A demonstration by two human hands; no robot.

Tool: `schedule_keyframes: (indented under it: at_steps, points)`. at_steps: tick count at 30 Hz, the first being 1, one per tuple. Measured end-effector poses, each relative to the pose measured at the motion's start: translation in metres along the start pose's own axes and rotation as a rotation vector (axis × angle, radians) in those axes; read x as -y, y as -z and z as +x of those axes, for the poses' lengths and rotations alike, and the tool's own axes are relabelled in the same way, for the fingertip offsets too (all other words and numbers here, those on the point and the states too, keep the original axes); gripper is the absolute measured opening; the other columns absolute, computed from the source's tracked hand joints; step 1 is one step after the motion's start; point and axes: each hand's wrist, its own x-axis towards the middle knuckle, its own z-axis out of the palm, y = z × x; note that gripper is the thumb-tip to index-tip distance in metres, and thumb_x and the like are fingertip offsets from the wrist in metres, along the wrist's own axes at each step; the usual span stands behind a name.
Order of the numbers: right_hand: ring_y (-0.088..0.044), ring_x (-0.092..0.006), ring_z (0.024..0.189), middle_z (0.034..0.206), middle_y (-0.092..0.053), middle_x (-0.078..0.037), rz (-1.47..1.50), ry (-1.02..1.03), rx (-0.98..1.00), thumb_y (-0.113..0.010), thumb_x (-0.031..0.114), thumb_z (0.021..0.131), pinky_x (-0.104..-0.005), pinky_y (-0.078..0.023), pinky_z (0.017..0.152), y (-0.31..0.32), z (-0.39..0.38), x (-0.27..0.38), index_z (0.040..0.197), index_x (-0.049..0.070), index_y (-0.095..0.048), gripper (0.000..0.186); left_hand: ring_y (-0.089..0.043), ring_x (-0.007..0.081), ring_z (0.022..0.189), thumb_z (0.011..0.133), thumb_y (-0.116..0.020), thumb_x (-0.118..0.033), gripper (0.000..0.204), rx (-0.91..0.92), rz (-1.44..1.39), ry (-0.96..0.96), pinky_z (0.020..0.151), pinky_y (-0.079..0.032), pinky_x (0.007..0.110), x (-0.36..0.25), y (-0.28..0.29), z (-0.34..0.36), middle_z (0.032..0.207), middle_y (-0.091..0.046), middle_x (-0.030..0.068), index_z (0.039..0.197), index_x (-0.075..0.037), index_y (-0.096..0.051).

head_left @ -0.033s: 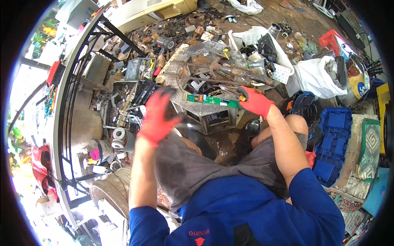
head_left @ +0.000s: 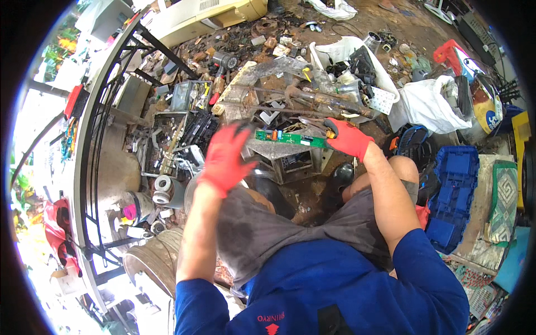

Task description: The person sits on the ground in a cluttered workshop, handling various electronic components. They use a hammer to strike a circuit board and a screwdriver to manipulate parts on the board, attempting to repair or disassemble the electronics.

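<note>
A long, narrow green circuit board [head_left: 304, 139] with small orange and dark parts lies level above the work stand. My right hand [head_left: 349, 139], in a red glove, is closed around the board's right end. Just off its left end is my left hand [head_left: 226, 156], also red-gloved, with thumb and fingers apart and nothing seen in it. Its dark fingertips are smeared by motion. Below the board is the grey metal work stand [head_left: 273, 149], with rusty metal bars [head_left: 312, 97] lying across its far part.
A white tub [head_left: 335, 47] of scrap stands beyond the stand, with a white sack [head_left: 427, 109] to its right. On the left are a crate of parts [head_left: 151, 167], a small clear bin [head_left: 181, 96] and a black metal frame [head_left: 92, 151]. Blue plastic trays [head_left: 455, 195] lie at right.
My left hand has moved a little to the right, closer to the board's left end. The right hand and the circuit board stay nearly in place.
</note>
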Motion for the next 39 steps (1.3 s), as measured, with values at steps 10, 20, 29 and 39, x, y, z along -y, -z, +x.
schedule_keyframes:
  at_steps: [10, 20, 29, 39]
  points:
    - [-0.061, -0.0388, 0.112, 0.122, -0.063, -0.024, -0.077, -0.096, -0.139, -0.063, 0.024, 0.082, -0.0432, -0.048, 0.098, 0.009, -0.016, 0.000, 0.140, 0.008, -0.048, 0.062, -0.056, 0.0381, 0.117, 0.082, -0.071, -0.018, 0.049, 0.056, -0.136, 0.028, 0.100, -0.047, 0.045, 0.011, -0.106, 0.025, 0.126, -0.060, 0.0171, 0.128, -0.009, -0.060]
    - [-0.054, -0.0413, 0.121, 0.134, -0.052, -0.022, -0.470, -0.312, -0.241, -0.067, 0.023, 0.083, -0.0464, -0.047, 0.101, 0.004, 0.001, 0.002, 0.139, 0.009, -0.047, 0.062, -0.056, 0.0396, 0.108, 0.079, -0.072, -0.025, 0.047, 0.131, -0.082, 0.131, 0.094, -0.047, 0.048, 0.011, -0.120, 0.023, 0.117, -0.060, 0.0166, 0.122, -0.009, -0.062]
    - [-0.058, -0.0396, 0.117, 0.135, -0.054, -0.021, -0.484, -0.253, -0.227, -0.064, 0.020, 0.082, -0.0463, -0.047, 0.099, 0.008, 0.003, -0.007, 0.141, 0.009, -0.048, 0.062, -0.055, 0.0419, 0.111, 0.076, -0.074, -0.029, 0.049, 0.055, -0.064, 0.152, 0.096, -0.045, 0.051, 0.003, -0.126, 0.022, 0.120, -0.059, 0.0174, 0.120, -0.011, -0.063]
    - [-0.060, -0.0380, 0.113, 0.125, -0.062, -0.024, -0.220, -0.010, -0.170, -0.067, 0.026, 0.078, -0.0435, -0.048, 0.097, 0.052, -0.045, 0.069, 0.134, 0.003, -0.054, 0.063, -0.053, 0.0437, 0.114, 0.072, -0.074, -0.021, 0.049, 0.003, -0.204, 0.190, 0.099, -0.044, 0.050, 0.010, -0.141, 0.016, 0.122, -0.057, 0.0217, 0.119, -0.010, -0.063]
